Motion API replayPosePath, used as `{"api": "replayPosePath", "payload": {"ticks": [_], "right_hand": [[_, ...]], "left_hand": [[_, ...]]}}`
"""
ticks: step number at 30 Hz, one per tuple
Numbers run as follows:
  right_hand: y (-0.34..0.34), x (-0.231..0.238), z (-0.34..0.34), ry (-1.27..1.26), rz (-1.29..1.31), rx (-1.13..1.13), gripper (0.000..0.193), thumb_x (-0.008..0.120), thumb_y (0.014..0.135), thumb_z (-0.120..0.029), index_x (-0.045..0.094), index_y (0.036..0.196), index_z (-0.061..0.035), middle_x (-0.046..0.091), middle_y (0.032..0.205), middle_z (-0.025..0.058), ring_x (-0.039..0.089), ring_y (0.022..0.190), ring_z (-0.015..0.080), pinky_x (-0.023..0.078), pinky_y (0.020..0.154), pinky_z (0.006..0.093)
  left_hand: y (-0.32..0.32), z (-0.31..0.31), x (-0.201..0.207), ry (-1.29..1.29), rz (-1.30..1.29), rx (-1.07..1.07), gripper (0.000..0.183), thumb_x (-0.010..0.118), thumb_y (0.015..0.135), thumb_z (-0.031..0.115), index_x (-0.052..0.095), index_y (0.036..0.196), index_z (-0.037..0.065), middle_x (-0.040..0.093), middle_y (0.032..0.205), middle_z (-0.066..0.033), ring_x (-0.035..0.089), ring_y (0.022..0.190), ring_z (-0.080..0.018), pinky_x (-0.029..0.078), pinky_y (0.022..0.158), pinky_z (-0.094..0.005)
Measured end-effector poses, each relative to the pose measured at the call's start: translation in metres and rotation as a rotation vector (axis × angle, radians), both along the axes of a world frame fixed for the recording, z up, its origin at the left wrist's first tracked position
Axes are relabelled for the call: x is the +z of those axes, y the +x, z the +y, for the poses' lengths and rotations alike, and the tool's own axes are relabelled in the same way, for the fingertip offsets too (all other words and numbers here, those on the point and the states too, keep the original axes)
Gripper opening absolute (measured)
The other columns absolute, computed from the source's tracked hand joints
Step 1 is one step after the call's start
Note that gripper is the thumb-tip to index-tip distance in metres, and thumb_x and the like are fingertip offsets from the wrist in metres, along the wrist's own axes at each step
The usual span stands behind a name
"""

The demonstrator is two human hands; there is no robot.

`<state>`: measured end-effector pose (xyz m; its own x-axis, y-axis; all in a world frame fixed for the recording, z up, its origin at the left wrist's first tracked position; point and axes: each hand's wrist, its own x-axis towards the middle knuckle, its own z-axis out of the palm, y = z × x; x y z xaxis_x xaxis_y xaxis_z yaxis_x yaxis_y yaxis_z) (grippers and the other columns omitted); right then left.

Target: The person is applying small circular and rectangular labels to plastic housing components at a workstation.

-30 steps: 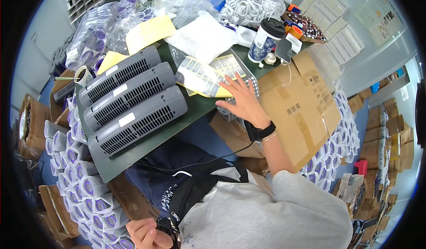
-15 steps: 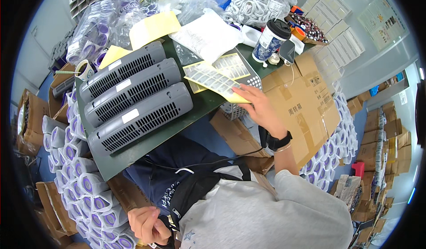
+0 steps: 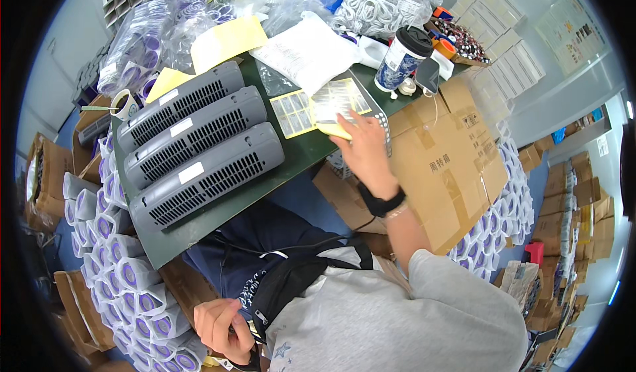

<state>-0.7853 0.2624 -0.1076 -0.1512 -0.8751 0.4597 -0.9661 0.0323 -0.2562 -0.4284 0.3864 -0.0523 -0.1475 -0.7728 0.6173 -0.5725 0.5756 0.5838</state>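
Right hand [image 3: 364, 152]: thumb below, fingers above, pinching the near yellow edge of a label sheet [image 3: 330, 105]; the rest of the sheet reaches forward from the fingertips, over the table [image 3: 218, 229]. Second label sheet [image 3: 293, 115] flat on the table, just left of those fingers. White packet [image 3: 306, 53] beyond the fingertips; patterned cup [image 3: 399, 64], dark lid, ahead and to their right. Cardboard box [image 3: 457, 173] right of the hand. Three grey slotted housings, nearest one [image 3: 209, 176], well left of it. Left hand [image 3: 224, 327]: fingers curled in near the waist; whether they grip anything, cannot tell.
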Motion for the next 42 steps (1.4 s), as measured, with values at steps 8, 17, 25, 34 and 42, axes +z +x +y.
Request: {"api": "replayPosePath", "payload": {"ticks": [8, 17, 25, 34, 42], "right_hand": [[0.064, -0.002, -0.038, 0.485, 0.074, -0.144, 0.063, 0.029, 0.097, -0.052, 0.050, 0.133, -0.0045, 0.047, 0.138, 0.0220, 0.037, 0.126, 0.0529, 0.009, 0.101, 0.0742], [0.042, -0.054, -0.056, 0.052, 0.002, 0.039, 0.050, 0.045, 0.092, -0.025, 0.044, 0.137, -0.0020, 0.037, 0.145, 0.0229, 0.028, 0.135, 0.0465, 0.021, 0.112, 0.0512], [-0.059, -0.030, 0.004, -0.356, -0.562, -0.264, 0.023, 0.061, 0.079, 0.000, 0.066, 0.101, -0.0049, 0.063, 0.101, 0.0128, 0.057, 0.102, 0.0301, 0.044, 0.090, 0.0395], [-0.081, -0.045, 0.004, -0.093, -0.294, 0.243, 0.033, 0.066, 0.083, -0.014, 0.065, 0.115, -0.0073, 0.059, 0.128, 0.0081, 0.047, 0.126, 0.0314, 0.035, 0.107, 0.0427], [-0.095, -0.056, 0.006, -0.183, -0.379, 0.203, 0.029, 0.068, 0.078, -0.010, 0.070, 0.106, -0.0066, 0.067, 0.115, 0.0062, 0.054, 0.117, 0.0290, 0.040, 0.101, 0.0401]], "left_hand": [[-0.005, 0.009, 0.002, 0.057, -0.016, 0.015, 0.018, 0.056, 0.068, 0.006, 0.066, 0.081, 0.002, 0.062, 0.070, -0.0077, 0.059, 0.063, -0.0254, 0.044, 0.063, -0.0344], [-0.012, 0.003, 0.002, 0.121, -0.039, -0.039, 0.017, 0.055, 0.074, 0.003, 0.066, 0.087, 0.002, 0.063, 0.071, -0.0076, 0.058, 0.065, -0.0252, 0.042, 0.064, -0.0341], [-0.050, -0.028, 0.024, 0.343, -0.132, -0.289, 0.016, 0.064, 0.073, -0.001, 0.068, 0.088, 0.004, 0.064, 0.077, -0.0090, 0.060, 0.071, -0.0257, 0.043, 0.065, -0.0329], [-0.231, -0.140, -0.067, -0.057, -0.486, -0.517, 0.058, 0.056, 0.090, 0.029, 0.039, 0.137, -0.001, 0.039, 0.143, -0.0195, 0.036, 0.133, -0.0355, 0.032, 0.108, -0.0435], [-0.251, -0.178, -0.085, -0.040, -0.484, -0.280, 0.058, 0.057, 0.088, 0.045, 0.054, 0.128, 0.003, 0.043, 0.139, -0.0180, 0.033, 0.135, -0.0331, 0.025, 0.110, -0.0492]]}}
